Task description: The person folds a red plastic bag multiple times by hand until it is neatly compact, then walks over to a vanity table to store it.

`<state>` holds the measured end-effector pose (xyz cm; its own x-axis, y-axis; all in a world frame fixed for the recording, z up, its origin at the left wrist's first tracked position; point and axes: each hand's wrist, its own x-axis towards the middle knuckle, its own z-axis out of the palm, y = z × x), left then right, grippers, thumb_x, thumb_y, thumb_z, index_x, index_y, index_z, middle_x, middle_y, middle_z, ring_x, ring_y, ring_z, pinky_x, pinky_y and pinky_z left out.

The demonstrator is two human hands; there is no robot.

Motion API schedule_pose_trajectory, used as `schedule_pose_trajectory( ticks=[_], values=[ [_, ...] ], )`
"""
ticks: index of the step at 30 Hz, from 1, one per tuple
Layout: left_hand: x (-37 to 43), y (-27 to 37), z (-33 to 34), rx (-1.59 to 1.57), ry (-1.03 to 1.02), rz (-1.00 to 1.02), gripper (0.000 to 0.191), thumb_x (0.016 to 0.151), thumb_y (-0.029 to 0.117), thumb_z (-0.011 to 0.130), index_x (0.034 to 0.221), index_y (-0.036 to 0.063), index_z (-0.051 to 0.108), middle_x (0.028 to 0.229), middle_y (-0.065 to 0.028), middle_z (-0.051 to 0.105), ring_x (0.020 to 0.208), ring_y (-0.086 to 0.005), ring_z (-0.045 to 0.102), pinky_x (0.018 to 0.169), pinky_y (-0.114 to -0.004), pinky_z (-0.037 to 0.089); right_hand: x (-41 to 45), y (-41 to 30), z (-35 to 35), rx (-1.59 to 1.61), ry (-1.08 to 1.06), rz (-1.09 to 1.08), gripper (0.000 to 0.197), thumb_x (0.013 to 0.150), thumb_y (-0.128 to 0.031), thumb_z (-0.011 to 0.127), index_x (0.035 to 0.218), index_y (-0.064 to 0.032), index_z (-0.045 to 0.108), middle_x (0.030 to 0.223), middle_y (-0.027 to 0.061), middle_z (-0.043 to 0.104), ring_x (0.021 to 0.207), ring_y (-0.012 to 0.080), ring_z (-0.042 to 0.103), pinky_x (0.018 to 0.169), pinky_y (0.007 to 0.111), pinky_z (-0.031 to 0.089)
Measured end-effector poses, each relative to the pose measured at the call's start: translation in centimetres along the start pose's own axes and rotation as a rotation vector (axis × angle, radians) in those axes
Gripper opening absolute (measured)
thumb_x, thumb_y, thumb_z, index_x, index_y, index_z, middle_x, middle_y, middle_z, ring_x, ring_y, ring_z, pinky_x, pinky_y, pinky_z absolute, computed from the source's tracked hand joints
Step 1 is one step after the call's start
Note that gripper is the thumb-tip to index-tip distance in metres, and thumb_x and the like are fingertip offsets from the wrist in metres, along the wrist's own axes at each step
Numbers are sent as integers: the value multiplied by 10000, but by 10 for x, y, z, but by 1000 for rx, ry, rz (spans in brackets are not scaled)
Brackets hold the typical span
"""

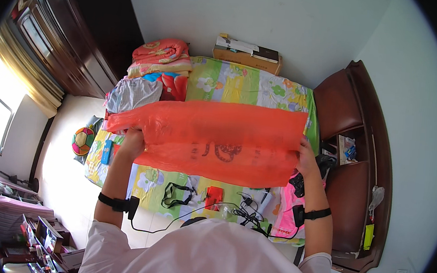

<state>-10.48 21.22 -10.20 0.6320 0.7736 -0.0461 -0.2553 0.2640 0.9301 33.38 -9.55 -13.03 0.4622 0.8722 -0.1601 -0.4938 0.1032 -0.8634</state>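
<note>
A red plastic bag (218,136) with dark printing is stretched sideways above the bed (227,86). My left hand (133,142) grips it near its handle end, and the fingers are partly hidden by the plastic. At the bag's other end, my right hand (306,157) pinches the edge. Below the bag, on the patterned sheet, lie a black strap (177,195), a small red packet (214,198) and a tangle of black cables (248,214). Pink cloth (288,210) is spread beneath my right forearm.
Folded bedding (161,54) and clothes (133,94) are piled at the bed's far left. A cardboard box (245,60) stands against the wall. The dark wooden headboard (375,151) is on the right. A blue box (107,152) lies near the left edge; a colourful ball (83,141) is beyond it.
</note>
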Motion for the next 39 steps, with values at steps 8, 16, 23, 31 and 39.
schedule_pose_trajectory(
  ticks=[8, 16, 23, 31, 39],
  values=[
    [-3, -20, -47, 687, -62, 135, 338, 977, 222, 521, 1264, 44, 532, 1258, -100, 592, 1080, -216, 617, 888, -376, 543, 17, 7, -17, -47, -301, -57, 192, 850, 76, 537, 712, -49, 583, 843, 68, 666, 791, 177, 660, 727, 321, 557],
    [5, -19, -81, 394, -152, 56, 182, 911, 85, 604, 809, -8, 723, 1030, -131, 697, 821, -179, 676, 733, -290, 552, 5, -21, -5, -696, 118, -334, 258, 663, 157, 380, 592, -45, 522, 634, 10, 541, 603, 120, 487, 597, 237, 409],
    [-1, 6, -86, 830, 242, 338, 266, 924, 54, 580, 1181, -8, 610, 1082, -109, 676, 935, -173, 658, 827, -313, 528, -13, -63, 54, -1120, -48, -683, 165, 640, 122, 439, 609, -13, 531, 690, 91, 552, 619, 225, 555, 604, 285, 446],
    [-23, -11, 145, 912, -476, 356, 903, 685, 133, 845, 1454, 90, 374, 1472, -139, 416, 1364, -251, 393, 1119, -368, 315, -32, -61, 166, -1503, -666, -746, 90, 663, 12, 583, 627, -70, 580, 915, 32, 674, 668, 242, 617, 589, 352, 486],
    [-15, -54, 199, 831, -611, 87, 410, 848, 193, 737, 1207, 27, 628, 1021, -109, 710, 938, -236, 673, 838, -334, 514, -54, -82, 168, -1498, -612, -929, 263, 789, -63, 589, 1008, -162, 696, 1193, 68, 607, 969, 224, 650, 703, 316, 529]
  ],
)
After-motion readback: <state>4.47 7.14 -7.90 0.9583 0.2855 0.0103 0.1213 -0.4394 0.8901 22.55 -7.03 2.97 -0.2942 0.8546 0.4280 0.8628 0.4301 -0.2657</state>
